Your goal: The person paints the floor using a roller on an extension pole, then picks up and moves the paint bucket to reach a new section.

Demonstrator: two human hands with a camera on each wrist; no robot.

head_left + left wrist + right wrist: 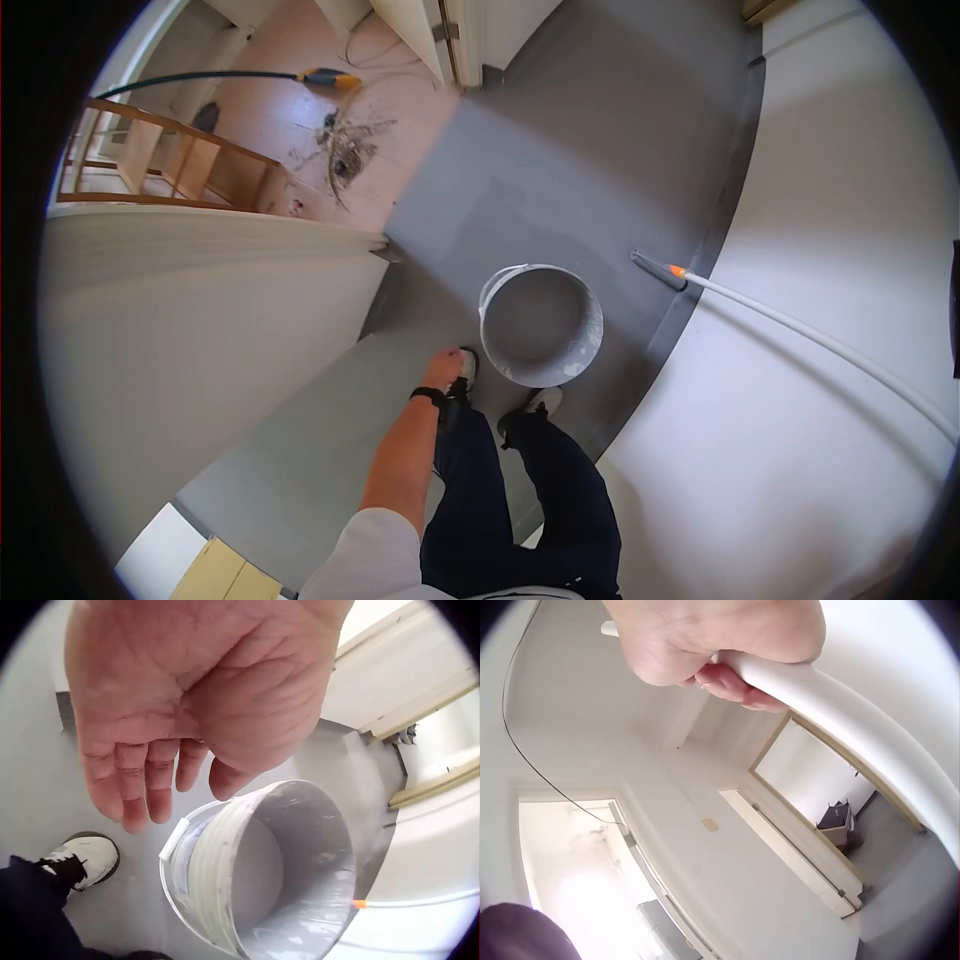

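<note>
A white bucket (541,325) with grey liquid in it stands on the grey floor in front of the person's feet. My left hand (443,368) hangs just left of the bucket; in the left wrist view that hand (202,705) has loose fingers and holds nothing, with the bucket (210,885) and its handle beyond. My right hand (727,645) grips a white pole (855,724), fingers curled round it. In the head view the pole (820,338) runs down to a roller (658,270) lying on the floor near the right wall; the right hand is outside that view.
Through a doorway at the upper left lie debris (345,160) on a pinkish floor, a yellow-and-black tool (328,78) with a hose and a wooden frame (190,165). White walls (790,220) flank the grey floor. Cardboard (225,572) stands at the lower left.
</note>
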